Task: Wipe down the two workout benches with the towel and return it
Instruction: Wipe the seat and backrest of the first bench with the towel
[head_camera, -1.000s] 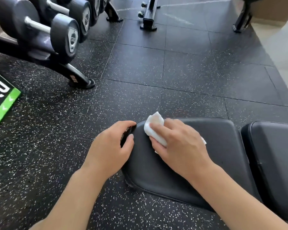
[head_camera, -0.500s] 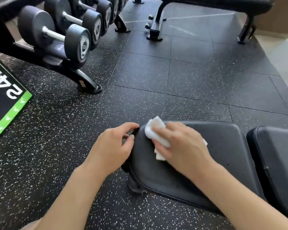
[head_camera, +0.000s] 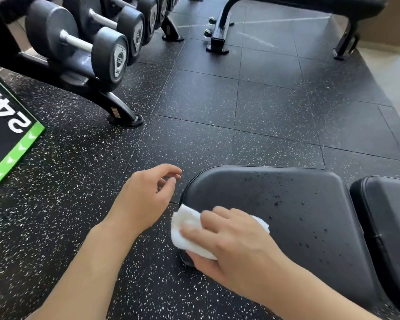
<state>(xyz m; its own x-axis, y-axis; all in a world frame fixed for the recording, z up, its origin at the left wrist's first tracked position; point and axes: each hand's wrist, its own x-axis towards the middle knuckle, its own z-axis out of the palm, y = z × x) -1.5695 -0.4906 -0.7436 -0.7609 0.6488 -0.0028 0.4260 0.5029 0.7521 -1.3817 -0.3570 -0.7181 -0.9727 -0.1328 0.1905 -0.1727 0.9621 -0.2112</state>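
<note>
Towel (head_camera: pixel 194 236) has slid down to the near left edge of the bench pad (head_camera: pixel 275 211), gripped by the right hand (head_camera: pixel 231 245). Left hand (head_camera: pixel 146 199) has let go of the pad and hangs loose. Drops remain, so wiping isn't done.

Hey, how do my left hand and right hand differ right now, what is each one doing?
The right hand grips the white towel and presses it on the near corner of the bench pad; the left hand holds nothing. The right hand lies over the pad's edge, while the left hand hovers beside the pad above the floor, fingers loosely curled. Both are bare.
</note>
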